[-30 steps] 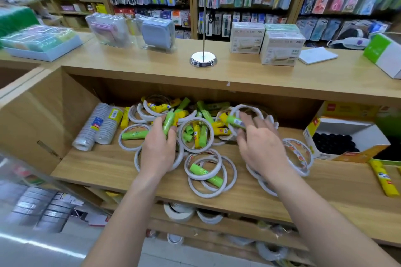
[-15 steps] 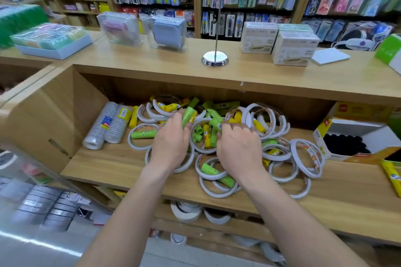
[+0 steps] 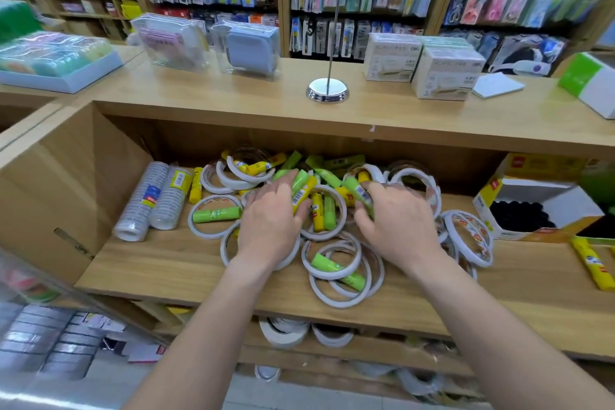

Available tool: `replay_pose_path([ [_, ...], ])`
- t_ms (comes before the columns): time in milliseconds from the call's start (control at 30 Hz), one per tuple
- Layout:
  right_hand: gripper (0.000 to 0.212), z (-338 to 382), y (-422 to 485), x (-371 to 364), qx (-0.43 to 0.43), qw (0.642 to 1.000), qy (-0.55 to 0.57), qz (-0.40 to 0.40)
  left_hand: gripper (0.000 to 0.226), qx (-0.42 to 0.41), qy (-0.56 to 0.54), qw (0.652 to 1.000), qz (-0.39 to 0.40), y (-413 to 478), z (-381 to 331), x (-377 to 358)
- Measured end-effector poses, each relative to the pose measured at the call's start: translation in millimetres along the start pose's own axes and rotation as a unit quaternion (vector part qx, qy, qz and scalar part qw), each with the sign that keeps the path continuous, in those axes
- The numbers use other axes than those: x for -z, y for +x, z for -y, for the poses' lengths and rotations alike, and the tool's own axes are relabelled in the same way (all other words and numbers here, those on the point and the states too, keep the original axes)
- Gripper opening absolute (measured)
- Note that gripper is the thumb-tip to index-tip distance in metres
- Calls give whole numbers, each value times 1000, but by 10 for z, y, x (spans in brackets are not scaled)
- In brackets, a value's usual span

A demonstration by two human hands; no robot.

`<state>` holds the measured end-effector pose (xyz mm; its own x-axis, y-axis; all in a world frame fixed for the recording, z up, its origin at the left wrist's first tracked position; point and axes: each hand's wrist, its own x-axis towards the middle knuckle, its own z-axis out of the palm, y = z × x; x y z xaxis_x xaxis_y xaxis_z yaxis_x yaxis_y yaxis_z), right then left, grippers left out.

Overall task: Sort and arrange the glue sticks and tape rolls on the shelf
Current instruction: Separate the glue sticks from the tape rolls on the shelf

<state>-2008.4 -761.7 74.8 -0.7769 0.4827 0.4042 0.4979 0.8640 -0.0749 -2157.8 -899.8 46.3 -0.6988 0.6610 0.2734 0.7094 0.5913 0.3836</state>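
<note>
Roughly at the middle of the frame, both hands reach palm-down into a jumble of glue sticks [image 3: 317, 211] and tape rolls [image 3: 229, 178] spread across the wooden shelf [image 3: 159, 263]. The left hand [image 3: 269, 226] has its fingers curled, and it pinches a green and yellow pair [image 3: 302, 188] of sticks that juts up and to the right from between thumb and forefinger. The right hand [image 3: 397, 226], near it on the right, curls thumb and fingers round a green glue stick [image 3: 357, 191] whose barcode label shows above the thumb. Between the two hands, one roll rings a yellow and a green stick lying side by side. Below the hands, more rolls overlap towards the shelf's front edge. Left of the left hand a lone green stick [image 3: 216, 214] lies inside a roll, and further left two wrapped tape stacks [image 3: 143, 203] lie on their sides by the shelf's side wall. At the right of the frame an open box [image 3: 545, 190] holds dark items, with a stray yellow stick [image 3: 592, 263] just below it, well apart from the pile. Above the shelf, the desk [image 3: 233, 110] carries a chrome stand base [image 3: 327, 90].
</note>
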Motion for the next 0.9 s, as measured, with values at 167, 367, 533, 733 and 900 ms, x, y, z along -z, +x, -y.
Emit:
replay_pose_path([
  [167,38,-209,11,14,-71,997,4,36,55,-7,-65,998,-6,66,-34,54],
  [367,36,-243,115,-68,-103,994,18,13,60,-46,-151,987,28,296,-462,0],
  [533,37,-456,72,-170,-84,995,61,13,56,-63,-63,986,143,443,-637,-209],
  [733,39,-577,36,-207,-62,992,109,0,59,-92,-25,981,170,437,-612,-286],
  [900,38,-627,34,-205,-54,989,140,10,61,-120,9,974,191,426,-609,-270],
])
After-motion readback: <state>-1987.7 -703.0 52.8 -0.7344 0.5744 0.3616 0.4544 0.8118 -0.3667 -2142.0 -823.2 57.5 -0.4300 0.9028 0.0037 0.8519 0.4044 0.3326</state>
